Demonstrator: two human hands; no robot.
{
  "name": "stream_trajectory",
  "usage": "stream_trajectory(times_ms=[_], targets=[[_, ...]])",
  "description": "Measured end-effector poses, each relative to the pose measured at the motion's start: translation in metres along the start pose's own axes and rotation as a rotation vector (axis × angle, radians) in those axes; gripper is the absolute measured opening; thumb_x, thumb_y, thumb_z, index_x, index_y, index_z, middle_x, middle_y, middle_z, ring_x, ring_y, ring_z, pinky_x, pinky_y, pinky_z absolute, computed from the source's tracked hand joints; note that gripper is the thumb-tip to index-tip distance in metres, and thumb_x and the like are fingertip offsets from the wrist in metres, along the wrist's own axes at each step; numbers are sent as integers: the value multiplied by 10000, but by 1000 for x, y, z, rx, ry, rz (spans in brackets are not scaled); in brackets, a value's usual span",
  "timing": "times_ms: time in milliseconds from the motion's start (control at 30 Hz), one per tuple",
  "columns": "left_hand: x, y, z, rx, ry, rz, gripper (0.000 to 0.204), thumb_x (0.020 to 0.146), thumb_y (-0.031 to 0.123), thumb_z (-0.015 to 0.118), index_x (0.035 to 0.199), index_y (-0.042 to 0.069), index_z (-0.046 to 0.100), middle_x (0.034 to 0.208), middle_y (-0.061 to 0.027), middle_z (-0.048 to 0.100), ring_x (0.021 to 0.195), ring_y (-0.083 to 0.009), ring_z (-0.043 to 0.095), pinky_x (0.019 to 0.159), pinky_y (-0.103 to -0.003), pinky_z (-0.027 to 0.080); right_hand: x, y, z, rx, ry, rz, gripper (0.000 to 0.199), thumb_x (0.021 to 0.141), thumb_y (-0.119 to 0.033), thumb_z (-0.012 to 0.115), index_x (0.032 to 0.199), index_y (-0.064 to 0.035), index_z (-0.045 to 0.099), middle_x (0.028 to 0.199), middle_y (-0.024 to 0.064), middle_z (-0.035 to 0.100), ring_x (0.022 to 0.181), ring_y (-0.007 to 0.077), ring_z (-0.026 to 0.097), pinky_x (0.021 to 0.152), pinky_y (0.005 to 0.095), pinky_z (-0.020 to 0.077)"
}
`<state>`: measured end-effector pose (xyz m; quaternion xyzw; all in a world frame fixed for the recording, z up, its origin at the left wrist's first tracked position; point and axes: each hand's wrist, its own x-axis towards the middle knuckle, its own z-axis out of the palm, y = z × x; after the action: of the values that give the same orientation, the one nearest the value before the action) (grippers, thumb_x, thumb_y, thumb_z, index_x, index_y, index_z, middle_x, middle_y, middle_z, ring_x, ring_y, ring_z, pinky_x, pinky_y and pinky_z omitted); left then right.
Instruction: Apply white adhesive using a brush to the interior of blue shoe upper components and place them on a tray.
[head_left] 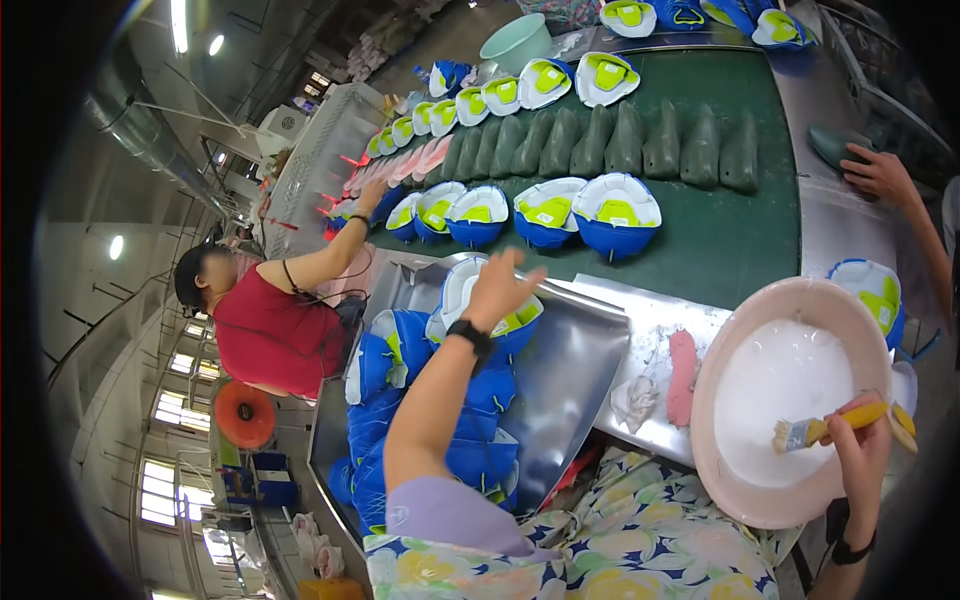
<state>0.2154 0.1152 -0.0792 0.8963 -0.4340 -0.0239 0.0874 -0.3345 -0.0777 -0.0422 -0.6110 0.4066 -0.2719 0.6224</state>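
Observation:
My left hand [500,292], with a black band on the wrist, is over a blue shoe upper [512,335] with white and lime lining at the top of the metal tray [572,375]. Its fingers are spread and hold nothing. A pile of blue shoe uppers [482,460] fills the tray's left part. At the lower right, my right hand [860,445] grips the yellow handle of a flat paintbrush [800,435]. Its bristles are above the white liquid [770,380] in a pale pink basin [708,400].
A green conveyor belt [700,235] carries rows of blue uppers, dark green shoe lasts [625,140] and pink insole-like pieces [430,155]. A co-worker in red [285,325] reaches in at the left. Another person's hand [880,172] touches a last at the right. A pink sole-shaped piece [681,378] lies beside the basin.

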Motion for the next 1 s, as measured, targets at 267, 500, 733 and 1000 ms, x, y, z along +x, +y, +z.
stream_trajectory(times_ms=[267,500,733,1000], targets=[[-102,8,-12,101,27,8,462,782,405,753,1043,26,704,1025,-266,699,984,-387,684,858,-470,536,-9,-35,16,-289,-159,-170,131,856,-65,720,884,6,614,782,64,644,734,128,638,688,262,488],[-127,37,-58,-1947,-497,-302,435,879,77,562,1305,-9,562,1266,-144,655,1242,-292,586,1112,-501,404,2,-18,15,-433,-154,-260,201,882,-169,727,917,8,637,785,100,673,736,155,653,671,294,490],[-153,34,6,-849,-188,-722,694,779,-9,539,1462,15,420,1321,-179,565,1146,-333,589,1030,-433,452,20,-10,64,-568,-328,-316,229,871,-166,721,916,33,619,796,226,680,735,379,676,680,414,520],[-127,64,3,160,-193,691,772,691,-47,629,1403,244,566,1540,-159,406,1390,-414,404,1136,-509,354,19,5,85,-779,-632,-321,229,865,-169,733,971,4,627,869,213,697,838,407,686,757,468,527]])
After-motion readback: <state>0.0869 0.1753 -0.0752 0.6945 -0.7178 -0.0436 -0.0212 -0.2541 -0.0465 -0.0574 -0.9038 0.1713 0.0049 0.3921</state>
